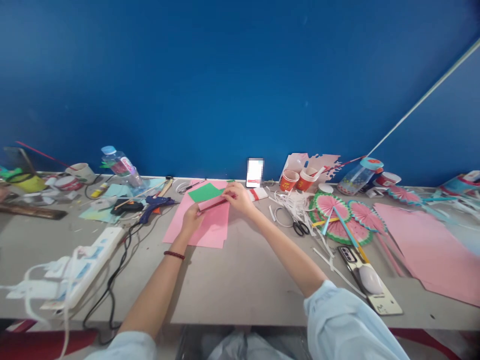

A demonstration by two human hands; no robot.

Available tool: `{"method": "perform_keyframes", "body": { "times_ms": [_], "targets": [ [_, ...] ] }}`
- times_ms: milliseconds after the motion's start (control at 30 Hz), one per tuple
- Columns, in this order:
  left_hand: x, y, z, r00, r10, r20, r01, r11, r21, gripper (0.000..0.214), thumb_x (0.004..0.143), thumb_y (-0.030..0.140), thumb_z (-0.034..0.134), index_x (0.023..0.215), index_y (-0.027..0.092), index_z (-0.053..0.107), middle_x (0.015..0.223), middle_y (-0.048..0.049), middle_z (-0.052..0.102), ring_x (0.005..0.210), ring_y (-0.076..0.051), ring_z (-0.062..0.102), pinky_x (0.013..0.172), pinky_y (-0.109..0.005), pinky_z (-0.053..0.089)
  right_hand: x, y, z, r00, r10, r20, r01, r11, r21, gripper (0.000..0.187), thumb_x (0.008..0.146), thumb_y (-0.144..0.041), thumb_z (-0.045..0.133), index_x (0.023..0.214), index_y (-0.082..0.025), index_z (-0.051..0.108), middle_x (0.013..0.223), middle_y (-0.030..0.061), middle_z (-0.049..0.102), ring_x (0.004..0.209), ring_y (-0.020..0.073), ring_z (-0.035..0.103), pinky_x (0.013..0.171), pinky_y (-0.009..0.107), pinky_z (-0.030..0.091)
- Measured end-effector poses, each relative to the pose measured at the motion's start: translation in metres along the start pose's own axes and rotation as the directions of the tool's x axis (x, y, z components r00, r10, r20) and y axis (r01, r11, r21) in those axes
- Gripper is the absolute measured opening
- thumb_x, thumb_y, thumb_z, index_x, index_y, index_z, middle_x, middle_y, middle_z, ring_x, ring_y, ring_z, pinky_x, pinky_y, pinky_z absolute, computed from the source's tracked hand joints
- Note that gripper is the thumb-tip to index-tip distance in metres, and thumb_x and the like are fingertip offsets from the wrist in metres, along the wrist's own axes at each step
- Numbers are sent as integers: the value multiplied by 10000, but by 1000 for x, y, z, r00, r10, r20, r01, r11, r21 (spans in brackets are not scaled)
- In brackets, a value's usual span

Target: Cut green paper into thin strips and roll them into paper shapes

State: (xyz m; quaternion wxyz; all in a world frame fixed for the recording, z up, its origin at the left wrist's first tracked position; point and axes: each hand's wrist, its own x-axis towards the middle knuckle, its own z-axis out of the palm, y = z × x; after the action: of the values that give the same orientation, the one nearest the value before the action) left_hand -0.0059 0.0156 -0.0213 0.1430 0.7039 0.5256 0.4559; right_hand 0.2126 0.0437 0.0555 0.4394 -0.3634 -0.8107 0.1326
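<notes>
Between my hands is a narrow folded piece of pink paper (212, 203), held a little above the sheets. My left hand (192, 217) is closed on its left end. My right hand (237, 198) pinches the right end with thumb and fingertips. Pink sheets (210, 232) lie flat on the table beneath, and a green sheet (205, 192) rests on top of them, just beyond the folded paper.
On the left are a blue glue gun (152, 207), a white power strip (95, 262) with cables and a tilted bottle (122, 165). A phone (255, 172) leans on the blue wall. To the right are scissors (301, 228), watermelon-patterned paper fans (333, 207), red cups (305, 180) and another phone (384, 305).
</notes>
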Motion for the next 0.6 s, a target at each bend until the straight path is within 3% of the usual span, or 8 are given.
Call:
{"method": "perform_keyframes", "body": {
  "times_ms": [100, 233, 500, 600],
  "targets": [
    [-1, 1, -4, 999, 12, -32, -10, 997, 80, 269, 800, 237, 525, 1017, 219, 684, 1063, -59, 708, 1008, -268, 643, 871, -413, 529, -8, -5, -3, 995, -83, 54, 90, 985, -147, 120, 879, -227, 583, 831, -193, 687, 1005, 91, 622, 1007, 220, 519, 880, 367, 396],
    [-1, 5, -8, 999, 40, -15, -39, 998, 54, 308, 805, 187, 488, 1052, 218, 670, 1074, -53, 704, 1001, -246, 641, 887, -398, 524, -19, -19, -6, 976, -190, 104, 212, 940, -266, 170, 918, -231, 524, 869, -209, 686, 1054, 90, 628, 1023, 223, 505, 916, 387, 352],
    [-3, 10, -15, 969, 165, 185, -157, 986, -55, 342, 775, 175, 529, 1091, 228, 647, 1172, -67, 665, 1098, -253, 599, 967, -409, 483, -35, -37, -5, 939, -322, 119, 342, 901, -267, 228, 958, -218, 445, 879, -207, 659, 896, 59, 681, 887, 183, 545, 920, 363, 358],
    [-2, 8, -13, 974, 145, 176, -143, 989, -23, 325, 774, 156, 517, 1057, 224, 662, 1137, -65, 679, 1076, -246, 606, 982, -411, 470, -37, -44, -13, 944, -321, 81, 331, 908, -257, 209, 949, -210, 457, 881, -213, 655, 910, 57, 686, 918, 186, 542, 932, 369, 364]
  ]
}}
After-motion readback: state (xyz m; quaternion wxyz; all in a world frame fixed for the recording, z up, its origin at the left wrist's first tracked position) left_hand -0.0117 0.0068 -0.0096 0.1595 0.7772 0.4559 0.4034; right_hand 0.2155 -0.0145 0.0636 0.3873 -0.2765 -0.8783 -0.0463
